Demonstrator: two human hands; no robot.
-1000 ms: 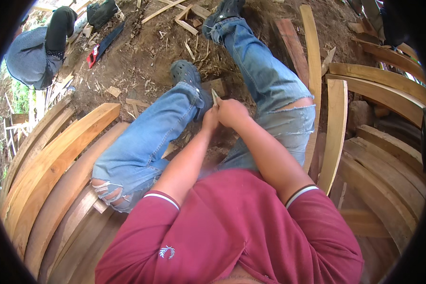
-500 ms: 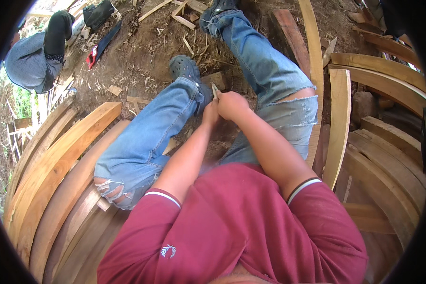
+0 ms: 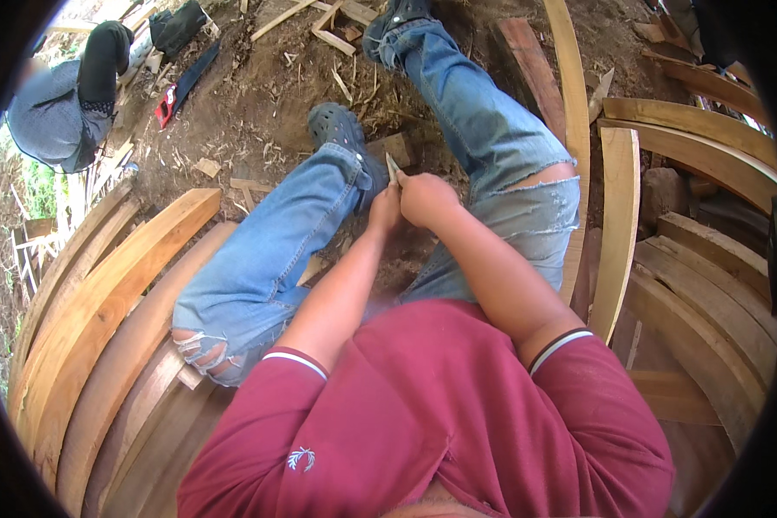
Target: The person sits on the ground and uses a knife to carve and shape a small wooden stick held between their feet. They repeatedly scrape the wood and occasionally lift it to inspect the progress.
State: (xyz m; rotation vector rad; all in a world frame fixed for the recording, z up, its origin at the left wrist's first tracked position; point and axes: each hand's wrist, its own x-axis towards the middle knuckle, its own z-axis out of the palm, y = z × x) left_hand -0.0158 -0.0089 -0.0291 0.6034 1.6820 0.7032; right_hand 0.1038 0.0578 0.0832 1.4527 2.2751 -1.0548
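Out in front of me, between my denim-covered legs, both hands meet around a thin, pale, pointed piece (image 3: 393,163) that looks like wood. Its tip sticks up past my fingers, and its lower end is hidden. My left hand (image 3: 386,208) is closed round it from below. Pressed close on the other side, my right hand (image 3: 429,201) is closed too, with its fingertips at the piece. Whether anything else lies inside the right fist cannot be seen. Just left of the hands is my dark clog (image 3: 337,126), and a small wood block (image 3: 390,148) lies on the ground beyond.
Curved wooden planks (image 3: 121,293) stand at my left, and more curved boards (image 3: 691,142) lie at my right. A long plank (image 3: 570,95) runs beside my right leg. A red-handled saw (image 3: 181,88) lies at the far left near another person (image 3: 56,116). Wood scraps litter the dirt.
Both hands stay together on the pointed piece. The right hand and forearm have shifted very slightly, and the other person at the far left has moved a little.
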